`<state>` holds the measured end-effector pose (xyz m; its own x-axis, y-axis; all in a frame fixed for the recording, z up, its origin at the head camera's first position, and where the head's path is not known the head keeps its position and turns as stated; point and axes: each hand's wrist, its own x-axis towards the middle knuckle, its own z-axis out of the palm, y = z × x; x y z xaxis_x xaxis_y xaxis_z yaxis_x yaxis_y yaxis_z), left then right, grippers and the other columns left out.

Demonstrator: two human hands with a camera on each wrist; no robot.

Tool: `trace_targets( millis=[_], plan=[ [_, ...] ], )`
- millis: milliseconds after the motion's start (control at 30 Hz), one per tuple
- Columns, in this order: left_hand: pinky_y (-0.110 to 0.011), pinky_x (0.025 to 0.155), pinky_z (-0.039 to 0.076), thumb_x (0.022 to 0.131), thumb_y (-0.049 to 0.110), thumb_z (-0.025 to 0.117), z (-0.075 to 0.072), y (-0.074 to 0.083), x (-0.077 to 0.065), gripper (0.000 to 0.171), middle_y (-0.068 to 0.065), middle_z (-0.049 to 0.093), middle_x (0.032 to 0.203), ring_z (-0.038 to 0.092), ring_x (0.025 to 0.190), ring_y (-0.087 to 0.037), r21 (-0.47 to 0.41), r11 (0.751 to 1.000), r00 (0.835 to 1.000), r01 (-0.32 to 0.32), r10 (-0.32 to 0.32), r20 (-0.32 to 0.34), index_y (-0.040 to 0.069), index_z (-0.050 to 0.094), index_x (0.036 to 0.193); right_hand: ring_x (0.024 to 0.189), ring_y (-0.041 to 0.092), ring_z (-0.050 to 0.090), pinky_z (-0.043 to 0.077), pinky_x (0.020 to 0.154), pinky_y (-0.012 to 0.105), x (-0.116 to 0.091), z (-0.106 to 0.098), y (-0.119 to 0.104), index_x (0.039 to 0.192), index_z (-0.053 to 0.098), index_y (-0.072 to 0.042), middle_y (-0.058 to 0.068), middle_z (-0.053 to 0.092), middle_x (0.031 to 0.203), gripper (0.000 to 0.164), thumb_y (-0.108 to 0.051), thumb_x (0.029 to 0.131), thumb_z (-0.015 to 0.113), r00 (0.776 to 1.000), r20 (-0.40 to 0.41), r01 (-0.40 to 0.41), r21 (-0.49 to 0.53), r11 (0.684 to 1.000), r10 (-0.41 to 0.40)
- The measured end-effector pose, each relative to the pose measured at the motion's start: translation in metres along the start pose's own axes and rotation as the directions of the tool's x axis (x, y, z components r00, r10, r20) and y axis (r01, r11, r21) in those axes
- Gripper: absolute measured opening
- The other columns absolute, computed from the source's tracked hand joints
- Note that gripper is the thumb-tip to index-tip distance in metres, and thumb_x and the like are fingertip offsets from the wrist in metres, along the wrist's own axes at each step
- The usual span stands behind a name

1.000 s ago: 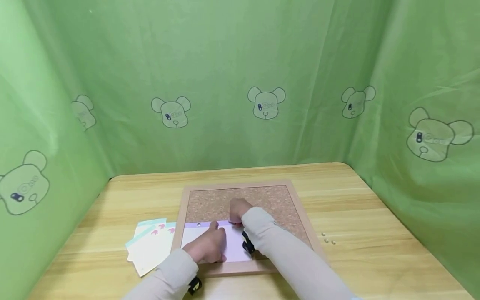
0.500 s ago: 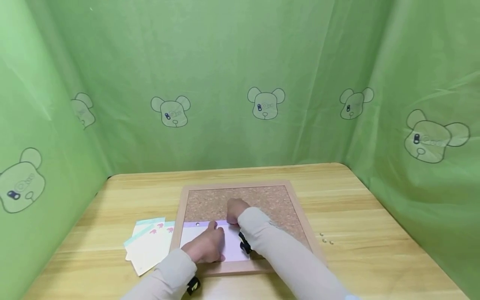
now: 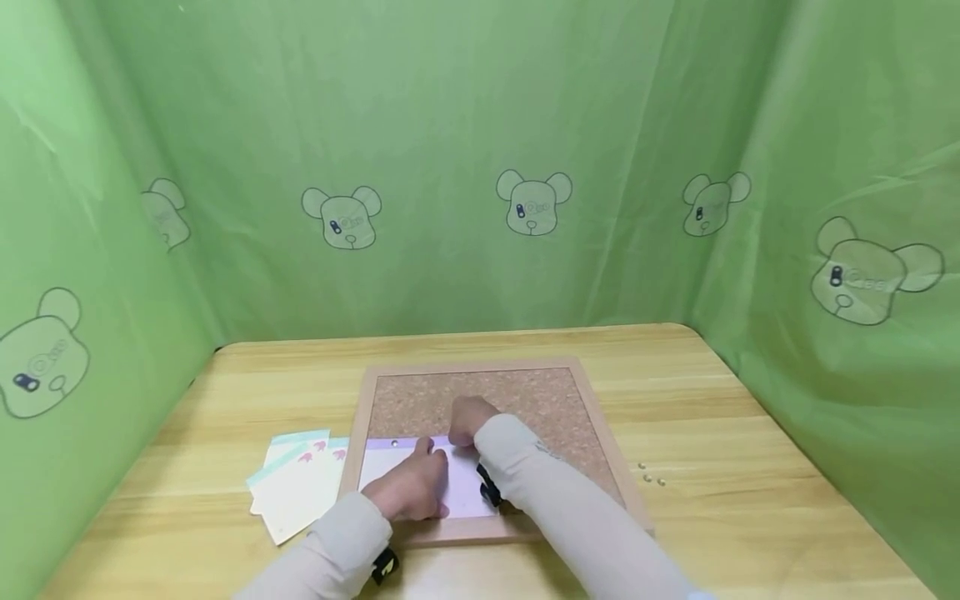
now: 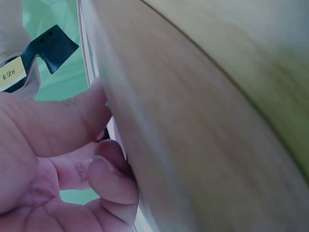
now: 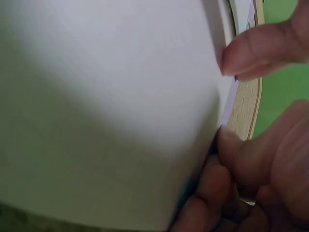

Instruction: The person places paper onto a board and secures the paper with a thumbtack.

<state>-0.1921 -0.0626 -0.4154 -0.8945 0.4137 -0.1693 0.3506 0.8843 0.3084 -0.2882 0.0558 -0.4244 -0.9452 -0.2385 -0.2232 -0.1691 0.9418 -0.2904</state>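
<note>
A purple-topped white paper sheet (image 3: 472,492) lies on the lower left of a wood-framed cork board (image 3: 525,392). One small round metallic tack (image 3: 394,443) sits in the purple band near its left end. My left hand (image 3: 418,482) rests on the middle of the sheet, index finger toward the band and thumb near the lower edge. My right hand (image 3: 468,419) has its fingers curled at the band's right part. In the right wrist view its thumb (image 5: 231,147) presses at the sheet's edge; I cannot tell whether a tack is under it.
Several white sheets (image 3: 300,496) with mint-green top bands and pink prints overlap on the table (image 3: 195,467), left of the board. Three small metallic tacks (image 3: 647,477) lie right of the board. Green curtains (image 3: 435,283) enclose the table's back and sides.
Both hands keep nearly the same places on the sheet. The view has shifted very slightly; the board, sheets and loose tacks stay where they were.
</note>
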Motion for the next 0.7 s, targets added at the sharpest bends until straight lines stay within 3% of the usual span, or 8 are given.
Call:
trace_targets(
  millis=[167, 333, 567, 700],
  plan=[
    [-0.037, 0.094, 0.05, 0.071, 0.021, 0.086, 0.0, 0.0, 0.001, 0.063, -0.034, 0.039, 0.135, 0.057, 0.112, -0.038, 0.018, 1.0, 1.0, 0.003, -0.004, 0.013, -0.011, 0.057, 0.117, 0.049, 0.017, 0.048, 0.035, 0.04, 0.024, 0.001, -0.002, 0.007, 0.065, 0.06, -0.007, 0.008, 0.057, 0.063, 0.009, -0.009, 0.072, 0.064, 0.999, 0.013, -0.031, -0.008, 0.999, 0.031],
    [-0.037, 0.095, 0.05, 0.072, 0.023, 0.086, 0.001, 0.0, 0.002, 0.064, -0.034, 0.039, 0.136, 0.055, 0.115, -0.039, 0.037, 0.999, 1.0, 0.012, -0.013, 0.025, -0.01, 0.056, 0.117, 0.046, 0.015, 0.046, 0.034, 0.039, 0.025, -0.001, -0.006, 0.012, 0.071, 0.06, -0.006, 0.008, 0.058, 0.062, 0.012, -0.014, 0.074, 0.068, 0.996, 0.034, -0.082, 0.066, 0.995, 0.079],
    [-0.038, 0.095, 0.05, 0.072, 0.022, 0.085, 0.0, 0.0, 0.001, 0.059, -0.033, 0.039, 0.137, 0.056, 0.113, -0.039, 0.019, 1.0, 1.0, 0.001, -0.002, 0.024, -0.009, 0.057, 0.114, 0.043, 0.013, 0.045, 0.035, 0.039, 0.023, -0.002, -0.004, 0.022, 0.063, 0.057, -0.008, 0.004, 0.054, 0.054, 0.028, -0.023, 0.08, 0.074, 1.0, 0.029, 0.003, 0.098, 0.995, -0.006],
    [-0.038, 0.096, 0.049, 0.072, 0.021, 0.085, 0.001, -0.001, 0.001, 0.056, -0.033, 0.039, 0.137, 0.056, 0.114, -0.039, 0.015, 1.0, 1.0, -0.005, 0.004, 0.029, -0.008, 0.057, 0.111, 0.042, 0.013, 0.045, 0.035, 0.037, 0.023, -0.006, -0.005, 0.026, 0.066, 0.056, -0.008, 0.002, 0.053, 0.051, 0.03, -0.025, 0.081, 0.076, 0.999, 0.039, 0.021, 0.137, 0.99, -0.027]
  ],
)
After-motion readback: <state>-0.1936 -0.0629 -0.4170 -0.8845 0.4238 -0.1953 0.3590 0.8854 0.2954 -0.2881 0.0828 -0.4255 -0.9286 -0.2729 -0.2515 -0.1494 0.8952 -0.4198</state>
